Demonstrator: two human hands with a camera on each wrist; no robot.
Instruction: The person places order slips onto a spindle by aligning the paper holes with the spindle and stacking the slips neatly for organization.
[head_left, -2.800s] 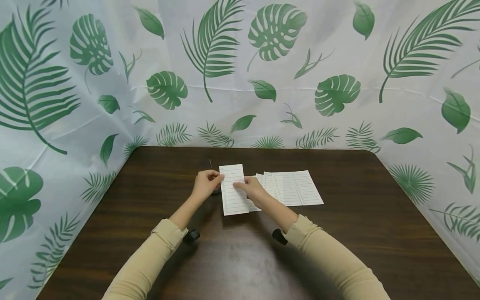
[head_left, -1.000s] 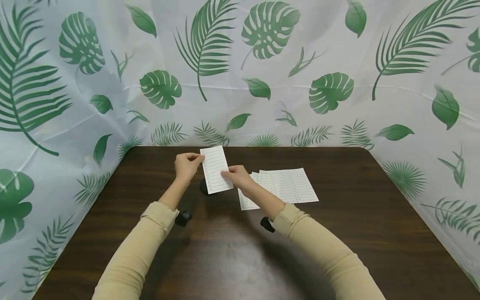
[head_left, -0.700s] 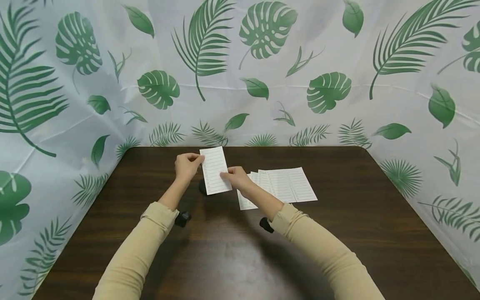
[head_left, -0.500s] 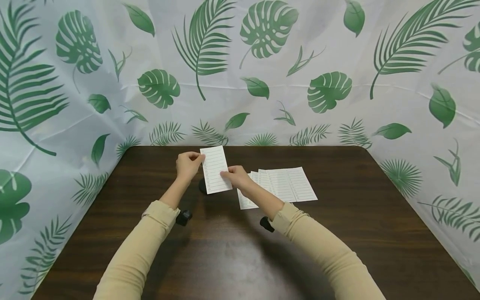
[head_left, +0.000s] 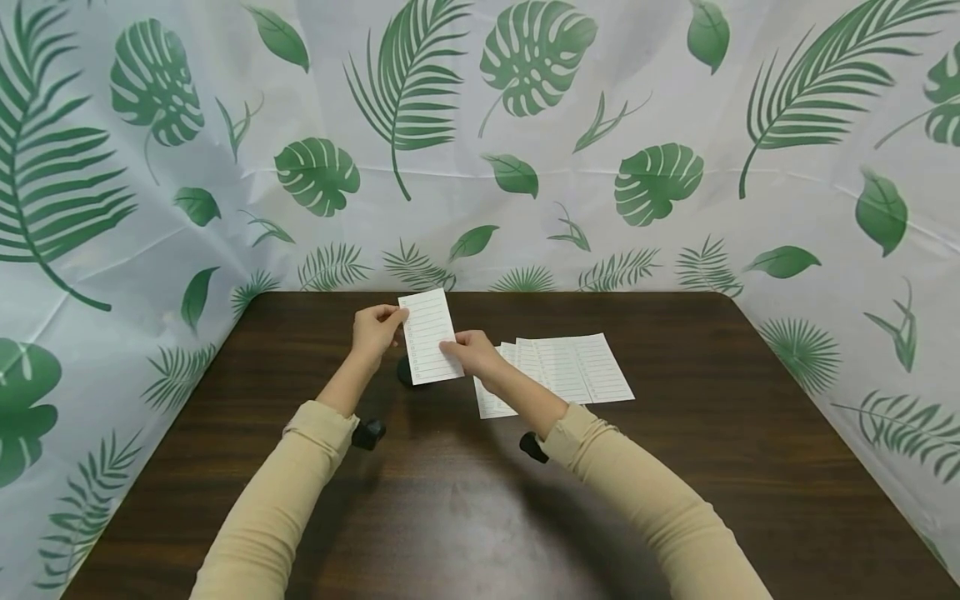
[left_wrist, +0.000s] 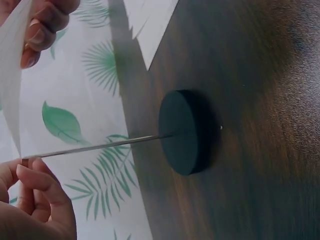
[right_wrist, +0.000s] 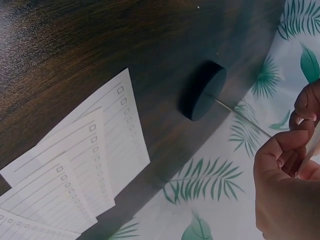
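Observation:
A lined white checklist sheet (head_left: 431,337) is held upright, slightly tilted, above the table. My right hand (head_left: 476,354) pinches its right edge between thumb and fingers. At the sheet's left edge, my left hand (head_left: 372,331) pinches the tip of a memo holder's thin metal rod (left_wrist: 100,147), where a sheet corner meets the fingertips. The memo holder's round black base (left_wrist: 177,132) stands on the table, mostly hidden behind the sheet in the head view. Whether the sheet sits inside the holder's clip I cannot tell.
Several more checklist sheets (head_left: 573,371) lie overlapping on the dark wooden table (head_left: 465,517), right of the hands. A white curtain with green leaves (head_left: 570,242) hangs behind the table. Black wrist devices (head_left: 368,434) hang under both forearms.
Since the earliest frame, both hands have moved left and up in the head view with the sheet, which now leans. Over the last second they have stayed nearly still.

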